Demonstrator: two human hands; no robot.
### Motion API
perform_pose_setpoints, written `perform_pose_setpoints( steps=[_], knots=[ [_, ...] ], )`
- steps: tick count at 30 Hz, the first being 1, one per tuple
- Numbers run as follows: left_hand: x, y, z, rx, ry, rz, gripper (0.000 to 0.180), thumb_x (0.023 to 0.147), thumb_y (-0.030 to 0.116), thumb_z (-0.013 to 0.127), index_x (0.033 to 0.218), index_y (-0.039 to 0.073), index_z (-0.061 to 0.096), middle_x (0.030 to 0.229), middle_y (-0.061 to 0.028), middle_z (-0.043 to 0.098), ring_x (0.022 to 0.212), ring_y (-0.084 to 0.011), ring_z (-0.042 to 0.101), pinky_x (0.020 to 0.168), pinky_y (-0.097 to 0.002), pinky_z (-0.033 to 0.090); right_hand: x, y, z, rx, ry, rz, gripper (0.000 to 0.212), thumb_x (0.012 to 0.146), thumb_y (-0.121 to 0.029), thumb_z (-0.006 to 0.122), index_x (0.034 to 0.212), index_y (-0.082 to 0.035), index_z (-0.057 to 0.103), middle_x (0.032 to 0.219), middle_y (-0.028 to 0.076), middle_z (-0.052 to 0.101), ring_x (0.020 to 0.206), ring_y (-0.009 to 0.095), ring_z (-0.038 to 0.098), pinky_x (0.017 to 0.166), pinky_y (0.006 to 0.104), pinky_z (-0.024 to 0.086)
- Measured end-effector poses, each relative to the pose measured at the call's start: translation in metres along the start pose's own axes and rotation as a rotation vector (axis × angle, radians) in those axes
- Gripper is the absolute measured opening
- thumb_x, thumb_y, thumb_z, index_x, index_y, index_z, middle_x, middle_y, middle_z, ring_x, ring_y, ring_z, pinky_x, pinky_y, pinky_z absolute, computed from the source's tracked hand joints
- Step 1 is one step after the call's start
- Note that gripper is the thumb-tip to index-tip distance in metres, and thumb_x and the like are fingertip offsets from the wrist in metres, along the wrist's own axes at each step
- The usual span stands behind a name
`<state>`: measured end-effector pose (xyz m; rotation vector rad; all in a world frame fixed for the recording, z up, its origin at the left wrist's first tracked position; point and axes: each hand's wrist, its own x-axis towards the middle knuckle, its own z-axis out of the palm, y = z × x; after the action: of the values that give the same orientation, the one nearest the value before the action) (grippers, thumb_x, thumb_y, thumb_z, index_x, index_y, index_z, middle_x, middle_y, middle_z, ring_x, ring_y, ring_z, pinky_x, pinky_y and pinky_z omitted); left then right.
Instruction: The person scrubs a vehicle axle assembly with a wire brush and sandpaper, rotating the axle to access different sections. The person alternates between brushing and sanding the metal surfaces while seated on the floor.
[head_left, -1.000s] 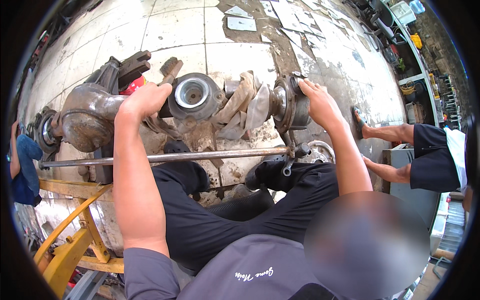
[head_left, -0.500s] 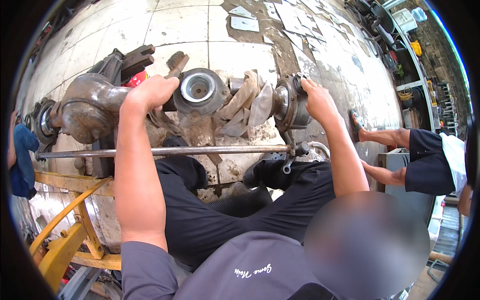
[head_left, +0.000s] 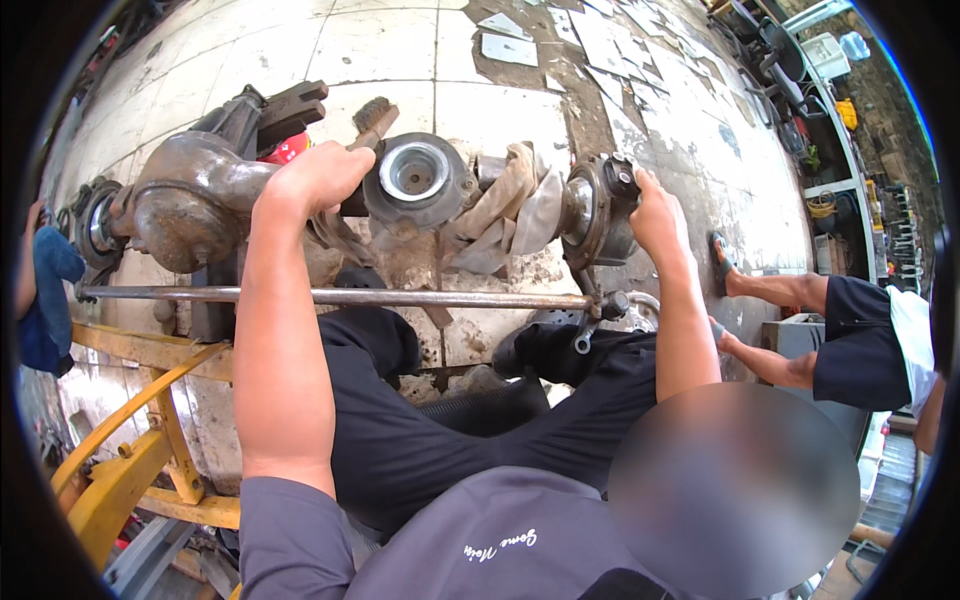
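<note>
Looking down from the head camera, we found a rusty axle (head_left: 200,200) lying crosswise over the tiled floor (head_left: 400,45), in front of the person's knees. The left hand (head_left: 315,180) rested on the axle beside the round hub (head_left: 415,178); its fingers (head_left: 345,160) were curled down over the metal, pressed together. The right hand (head_left: 655,215) lay against the brake end (head_left: 600,205) of the axle; its fingers were wrapped round the far edge, and we could not tell how tightly they closed. Grey rags (head_left: 515,205) hung over the axle between hub and brake end. A wire brush (head_left: 372,118) lay just behind the left hand. A long steel rod (head_left: 400,298) ran parallel to the axle, nearer the person, across the black trousers (head_left: 420,440). A yellow stand (head_left: 130,440) stood at lower left. Another person's bare legs (head_left: 770,295) showed at the right, one foot on the floor.
</note>
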<state>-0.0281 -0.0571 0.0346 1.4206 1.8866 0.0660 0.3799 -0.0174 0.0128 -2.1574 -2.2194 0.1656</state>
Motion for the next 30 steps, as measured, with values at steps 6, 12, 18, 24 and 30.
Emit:
perform_pose_setpoints(
  steps=[6, 12, 18, 24, 30],
  knots=[
    [0.016, -0.021, 0.011, -0.080, 0.279, 0.054, 0.047, 0.090, 0.034, 0.041, 0.097, -0.010, 0.058, 0.090, -0.0237, 0.061, 0.086, -0.0325, 0.060, 0.083, -0.0400, 0.046, -0.005, -0.003, 0.017, -0.074, 0.152, -0.187, 0.055, 0.080, 0.006, 0.049, 0.133, -0.005, 0.054, 0.142, 0.017, 0.050, 0.135, 0.035, 0.044, 0.114, 0.0426, 0.033],
    [0.003, 0.016, 0.017, -0.118, 0.445, 0.261, 0.049, 0.090, 0.036, 0.046, 0.106, -0.007, 0.061, 0.106, -0.0331, 0.061, 0.103, -0.0432, 0.059, 0.094, -0.0426, 0.044, -0.005, 0.003, 0.009, -0.069, 0.124, -0.304, 0.051, 0.083, 0.004, 0.048, 0.132, -0.006, 0.054, 0.142, 0.014, 0.052, 0.131, 0.035, 0.048, 0.110, 0.0430, 0.037],
    [-0.021, 0.082, 0.066, -0.043, 0.308, 0.326, 0.038, 0.094, 0.032, 0.043, 0.108, -0.003, 0.051, 0.092, -0.0309, 0.064, 0.092, -0.0458, 0.063, 0.086, -0.0508, 0.049, -0.008, 0.016, 0.001, 0.053, 0.055, -0.204, 0.055, 0.080, 0.006, 0.049, 0.134, -0.008, 0.054, 0.143, 0.014, 0.050, 0.132, 0.034, 0.046, 0.109, 0.0415, 0.039],
    [-0.010, 0.109, 0.131, -0.035, 0.214, 0.379, 0.039, 0.093, 0.032, 0.044, 0.105, -0.006, 0.046, 0.090, -0.0357, 0.063, 0.091, -0.0498, 0.063, 0.084, -0.0535, 0.050, -0.002, 0.011, -0.004, -0.050, 0.042, -0.212, 0.057, 0.080, 0.006, 0.051, 0.135, -0.007, 0.053, 0.144, 0.013, 0.050, 0.134, 0.030, 0.045, 0.112, 0.0417, 0.036],
    [-0.010, 0.116, 0.143, 0.000, 0.120, 0.334, 0.051, 0.093, 0.035, 0.047, 0.118, -0.010, 0.042, 0.101, -0.0367, 0.063, 0.101, -0.0476, 0.062, 0.090, -0.0511, 0.048, -0.005, 0.021, 0.004, 0.099, 0.106, -0.205, 0.050, 0.081, 0.004, 0.055, 0.130, -0.006, 0.055, 0.140, 0.014, 0.053, 0.133, 0.034, 0.046, 0.112, 0.0441, 0.033]
  ],
)
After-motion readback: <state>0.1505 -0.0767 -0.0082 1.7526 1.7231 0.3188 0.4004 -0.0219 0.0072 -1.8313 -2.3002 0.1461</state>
